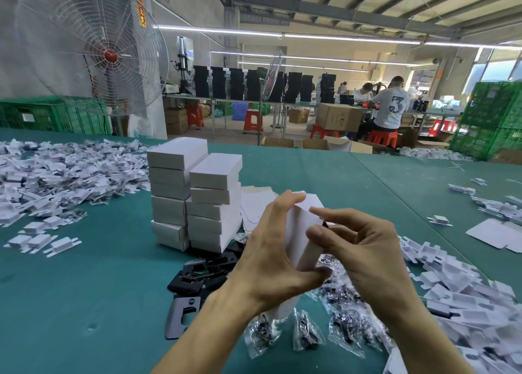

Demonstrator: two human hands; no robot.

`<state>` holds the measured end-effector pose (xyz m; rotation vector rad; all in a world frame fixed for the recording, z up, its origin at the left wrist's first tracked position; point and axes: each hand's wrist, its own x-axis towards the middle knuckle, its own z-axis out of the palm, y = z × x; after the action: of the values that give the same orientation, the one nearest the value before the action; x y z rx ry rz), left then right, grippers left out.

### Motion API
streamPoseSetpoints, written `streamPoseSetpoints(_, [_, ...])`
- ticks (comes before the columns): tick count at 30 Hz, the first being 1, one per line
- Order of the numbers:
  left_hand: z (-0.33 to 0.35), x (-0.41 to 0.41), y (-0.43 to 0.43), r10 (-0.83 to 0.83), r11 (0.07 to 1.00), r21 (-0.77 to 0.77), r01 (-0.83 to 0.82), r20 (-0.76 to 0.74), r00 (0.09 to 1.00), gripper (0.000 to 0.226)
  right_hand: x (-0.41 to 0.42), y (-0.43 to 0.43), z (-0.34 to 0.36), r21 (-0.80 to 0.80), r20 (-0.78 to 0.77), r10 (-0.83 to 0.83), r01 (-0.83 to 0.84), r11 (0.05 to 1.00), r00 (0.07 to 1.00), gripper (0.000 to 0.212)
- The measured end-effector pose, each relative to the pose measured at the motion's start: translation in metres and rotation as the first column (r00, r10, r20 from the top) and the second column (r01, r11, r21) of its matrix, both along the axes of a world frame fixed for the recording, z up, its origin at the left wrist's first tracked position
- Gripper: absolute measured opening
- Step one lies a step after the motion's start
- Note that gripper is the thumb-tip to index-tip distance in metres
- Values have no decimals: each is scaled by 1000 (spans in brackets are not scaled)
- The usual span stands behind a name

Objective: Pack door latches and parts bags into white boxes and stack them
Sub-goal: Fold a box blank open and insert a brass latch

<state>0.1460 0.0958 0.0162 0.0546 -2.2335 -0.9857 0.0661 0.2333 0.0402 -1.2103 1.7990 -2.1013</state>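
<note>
My left hand point(268, 255) grips a small white box point(303, 232) above the green table point(99, 289), thumb under it and fingers over its top. My right hand point(364, 249) pinches the box's open end, where something dark shows just inside. Two stacks of closed white boxes point(195, 201) stand just behind and to the left. Black door latch plates point(200, 274) lie in a heap below the stacks. Clear parts bags point(305, 331) with dark hardware lie under my wrists. Flat unfolded box blanks point(257, 204) rest behind the held box.
Piles of white folded inserts cover the table's left side point(56, 176) and right side point(466, 289). A flat box blank point(497, 234) lies far right. A large fan point(93, 54) stands at back left, green crates point(488, 119) at back right, seated workers beyond.
</note>
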Motion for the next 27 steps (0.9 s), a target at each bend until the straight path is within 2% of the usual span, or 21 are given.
streamPoseSetpoints(2, [-2, -1, -1, 5, 1000, 6, -6, 10, 1000, 101, 0, 1, 0, 38, -56, -46, 48, 998, 997, 28])
streamPoseSetpoints(5, [-4, -3, -2, 44, 998, 55, -44, 6, 999, 100, 5, -4, -3, 149, -251, -127, 168, 974, 960, 17])
streamPoseSetpoints(7, [-5, -3, -2, 83, 996, 34, -83, -3, 997, 95, 8, -8, -4, 180, -367, -162, 241, 954, 916, 14])
streamPoseSetpoints(9, [-5, -4, -2, 112, 994, -6, -113, -39, 993, 83, 10, -9, -4, 204, -417, -173, 277, 939, 892, 14])
streamPoseSetpoints(13, [-6, -8, -2, 152, 986, -57, -156, -80, 985, 64, 12, -10, -4, 250, -408, -185, 304, 919, 894, 16])
streamPoseSetpoints(16, [-10, -9, -2, 165, 980, -95, -174, -90, 982, 58, 15, -12, -4, 228, -345, -158, 246, 942, 925, 14])
streamPoseSetpoints(19, [-11, -8, -2, 136, 986, -74, -147, -142, 981, 63, 17, -13, -3, 187, -317, -143, 210, 960, 938, 21])
streamPoseSetpoints(23, [-1, -4, 5, 141, 987, -51, -153, -192, 971, 78, 9, -10, -4, 58, -256, -333, 358, 932, 908, 20])
streamPoseSetpoints(25, [5, -2, 6, 227, 973, 33, -226, -258, 939, 65, 4, -6, -1, -9, -231, -412, 422, 907, 881, 28])
streamPoseSetpoints(26, [10, -1, 5, 263, 958, 179, -222, -250, 932, 57, 2, -4, 1, -38, -225, -438, 441, 897, 870, 35])
streamPoseSetpoints(27, [16, 1, 5, 245, 908, 387, -161, -179, 953, 57, 1, -2, 2, -67, -216, -448, 445, 893, 867, 43])
